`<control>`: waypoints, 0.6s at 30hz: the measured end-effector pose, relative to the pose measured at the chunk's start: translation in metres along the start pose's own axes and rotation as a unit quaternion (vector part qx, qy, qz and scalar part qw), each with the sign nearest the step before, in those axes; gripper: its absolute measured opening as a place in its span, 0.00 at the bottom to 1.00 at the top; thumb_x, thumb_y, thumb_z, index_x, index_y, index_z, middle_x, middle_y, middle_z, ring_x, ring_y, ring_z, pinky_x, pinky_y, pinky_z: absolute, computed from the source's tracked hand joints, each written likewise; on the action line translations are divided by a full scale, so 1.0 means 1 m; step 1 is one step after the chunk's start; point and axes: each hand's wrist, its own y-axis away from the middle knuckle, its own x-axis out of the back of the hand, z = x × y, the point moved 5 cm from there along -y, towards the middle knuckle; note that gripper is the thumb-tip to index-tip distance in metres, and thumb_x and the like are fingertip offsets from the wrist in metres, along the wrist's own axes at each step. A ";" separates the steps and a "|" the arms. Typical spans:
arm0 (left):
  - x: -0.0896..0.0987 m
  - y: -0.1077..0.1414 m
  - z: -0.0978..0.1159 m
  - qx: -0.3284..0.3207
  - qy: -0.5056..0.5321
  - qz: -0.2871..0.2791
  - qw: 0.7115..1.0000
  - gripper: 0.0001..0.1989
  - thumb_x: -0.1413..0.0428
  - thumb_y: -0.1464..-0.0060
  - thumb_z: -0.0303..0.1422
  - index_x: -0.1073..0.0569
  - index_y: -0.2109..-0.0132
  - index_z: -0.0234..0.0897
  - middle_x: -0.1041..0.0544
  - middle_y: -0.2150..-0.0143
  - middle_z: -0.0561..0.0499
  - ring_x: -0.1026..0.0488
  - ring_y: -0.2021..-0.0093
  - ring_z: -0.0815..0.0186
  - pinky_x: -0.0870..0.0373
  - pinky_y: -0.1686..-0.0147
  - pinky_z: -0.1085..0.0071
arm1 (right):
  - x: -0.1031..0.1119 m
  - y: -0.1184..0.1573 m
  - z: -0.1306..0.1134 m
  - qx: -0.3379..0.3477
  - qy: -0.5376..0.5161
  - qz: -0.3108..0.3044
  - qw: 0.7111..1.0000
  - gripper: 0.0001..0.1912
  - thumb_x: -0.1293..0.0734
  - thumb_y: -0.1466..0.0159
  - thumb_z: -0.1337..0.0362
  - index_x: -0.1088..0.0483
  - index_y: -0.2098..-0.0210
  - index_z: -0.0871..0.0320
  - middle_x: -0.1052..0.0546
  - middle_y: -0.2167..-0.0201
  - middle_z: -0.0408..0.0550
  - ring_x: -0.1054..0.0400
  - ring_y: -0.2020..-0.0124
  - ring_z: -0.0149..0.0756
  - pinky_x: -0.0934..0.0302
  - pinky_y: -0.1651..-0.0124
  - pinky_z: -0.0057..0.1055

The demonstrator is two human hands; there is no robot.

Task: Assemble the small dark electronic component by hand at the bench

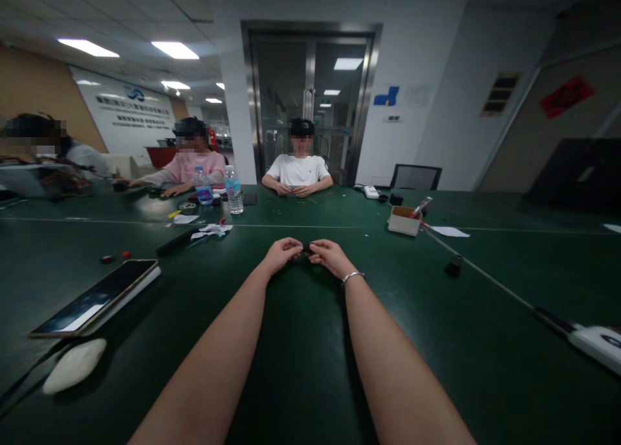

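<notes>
Both my arms reach forward over the green table [301,341]. Between my fingertips is a small black object [306,248], too small to make out in detail. My left hand [284,253] pinches its left end, and my right hand [330,257], with a silver bangle at the wrist, grips its right end. The two hands nearly touch each other, just above the tabletop.
At left lie a phone [99,299] and a white mouse-shaped object [75,366]. Two bottles [233,191] stand farther back. A small box [405,221], a dark piece [453,266] and a cable are at right. Several people sit across the table.
</notes>
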 end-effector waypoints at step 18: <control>0.000 -0.001 0.001 0.017 0.001 0.008 1.000 0.15 0.46 0.52 0.42 0.27 0.63 0.34 0.27 0.75 0.51 0.33 0.75 0.70 0.39 0.74 0.73 | 0.000 0.000 0.000 0.001 0.010 0.007 1.000 0.09 0.30 0.45 0.73 0.33 0.66 0.63 0.25 0.77 0.47 0.29 0.79 0.28 0.31 0.74 0.23</control>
